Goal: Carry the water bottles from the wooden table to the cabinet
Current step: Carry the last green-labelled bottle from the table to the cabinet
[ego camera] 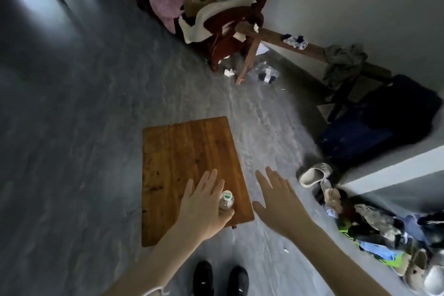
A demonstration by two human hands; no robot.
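The water bottle (226, 200) stands near the counter (182, 151) edge, left hand (204, 204) reaching with straight fingers, not yet gripping, right hand (278, 202) spread empty

A small wooden tabletop (189, 163) is seen from above, set on a grey floor (72, 151). One water bottle (226, 201) is stood upright on it, right by the left hand (204, 204), near the edge closest to the right hand (278, 202). The rest of the wood ahead of the hands is just bare, darkly stained boards.
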